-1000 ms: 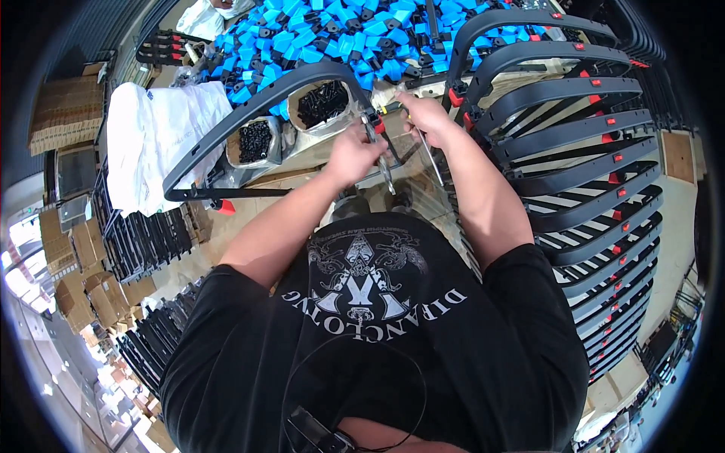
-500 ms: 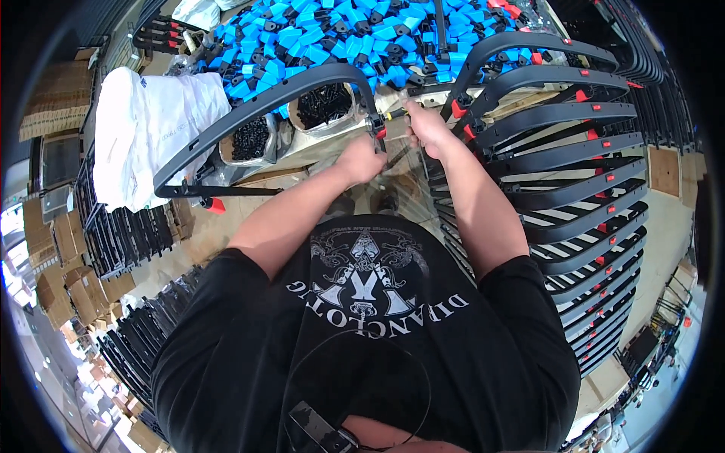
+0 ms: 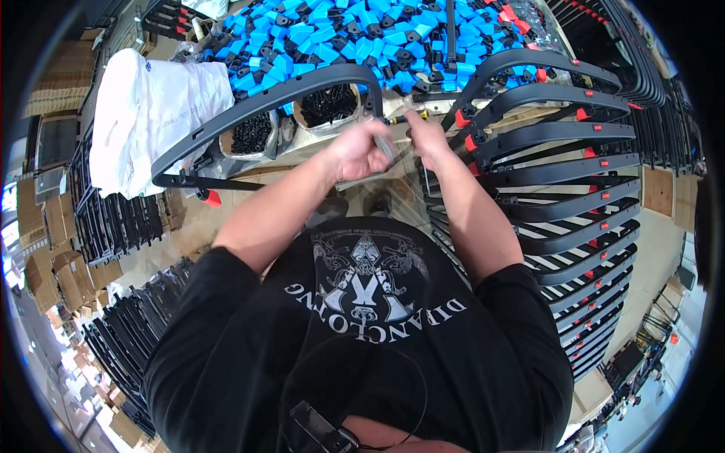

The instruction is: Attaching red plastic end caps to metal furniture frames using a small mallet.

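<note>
A black curved tube frame point(image 3: 272, 97) stretches in front of me, with a red piece point(image 3: 209, 198) near its lower left corner. My left hand point(image 3: 359, 153) is beside the frame's right end, fingers curled and smeared by motion. Whether it grips anything is unclear. My right hand point(image 3: 427, 142) is closed around a slim tool with a yellow-and-black handle point(image 3: 408, 118), just right of that frame end. A thin metal rod point(image 3: 427, 183) hangs below the right hand; its upper part is hidden.
Blue and black plastic pieces point(image 3: 332, 45) are heaped at the back. Two open bags hold small black parts point(image 3: 249, 137) and longer black parts point(image 3: 326, 106). A white sack point(image 3: 151, 121) stands on the left. Similar black frames point(image 3: 559, 177) with red pieces are stacked on the right.
My left hand has come off the right end of the frame and shifted slightly left. My right hand stays close to the same spot, with the yellow-and-black tool now showing more.
</note>
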`<state>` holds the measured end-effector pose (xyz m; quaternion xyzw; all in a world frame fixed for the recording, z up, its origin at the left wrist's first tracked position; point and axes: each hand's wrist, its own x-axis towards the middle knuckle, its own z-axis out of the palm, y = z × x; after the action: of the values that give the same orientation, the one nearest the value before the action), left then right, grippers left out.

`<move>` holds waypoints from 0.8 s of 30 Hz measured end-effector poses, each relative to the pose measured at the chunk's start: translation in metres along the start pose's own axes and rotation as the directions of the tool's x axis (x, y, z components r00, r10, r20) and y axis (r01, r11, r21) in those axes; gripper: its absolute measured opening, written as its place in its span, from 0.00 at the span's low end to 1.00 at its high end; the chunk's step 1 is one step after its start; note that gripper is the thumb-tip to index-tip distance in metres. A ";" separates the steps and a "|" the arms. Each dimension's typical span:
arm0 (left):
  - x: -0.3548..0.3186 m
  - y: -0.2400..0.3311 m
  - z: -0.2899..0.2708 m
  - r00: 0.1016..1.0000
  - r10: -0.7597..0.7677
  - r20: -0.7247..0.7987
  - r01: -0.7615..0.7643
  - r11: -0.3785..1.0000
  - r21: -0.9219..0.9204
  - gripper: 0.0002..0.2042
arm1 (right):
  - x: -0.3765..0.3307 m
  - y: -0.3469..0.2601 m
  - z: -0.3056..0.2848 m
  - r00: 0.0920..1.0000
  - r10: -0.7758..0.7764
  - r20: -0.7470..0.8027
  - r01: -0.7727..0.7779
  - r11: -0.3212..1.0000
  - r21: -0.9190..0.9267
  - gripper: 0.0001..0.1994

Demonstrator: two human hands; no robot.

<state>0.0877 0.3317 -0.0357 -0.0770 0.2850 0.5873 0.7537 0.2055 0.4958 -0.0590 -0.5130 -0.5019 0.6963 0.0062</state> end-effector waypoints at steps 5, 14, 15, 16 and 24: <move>0.010 -0.039 0.000 0.931 0.326 -0.167 -0.039 0.542 0.840 0.11 | 0.003 0.008 0.004 0.976 -0.213 -0.053 0.208 0.974 -0.088 0.21; -0.009 -0.028 0.032 0.943 0.238 -0.234 0.018 0.664 0.748 0.15 | 0.004 0.008 0.001 0.973 -0.223 -0.063 0.212 0.966 -0.150 0.23; -0.004 -0.028 0.023 0.942 0.244 -0.230 0.012 0.661 0.751 0.15 | 0.007 0.004 0.001 0.971 -0.231 -0.062 0.219 0.964 -0.151 0.23; -0.005 -0.030 0.027 0.936 0.232 -0.264 0.026 0.704 0.710 0.14 | 0.008 0.008 -0.001 0.975 -0.210 -0.069 0.196 0.967 -0.162 0.24; -0.005 -0.036 0.041 0.915 0.274 -0.296 -0.168 0.927 0.336 0.07 | 0.003 0.014 -0.004 0.989 -0.134 -0.069 0.113 0.962 -0.250 0.38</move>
<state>0.1342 0.3355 -0.0070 -0.0268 0.5037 0.5967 0.6241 0.2143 0.4935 -0.0707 -0.5070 -0.6144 0.6045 0.0075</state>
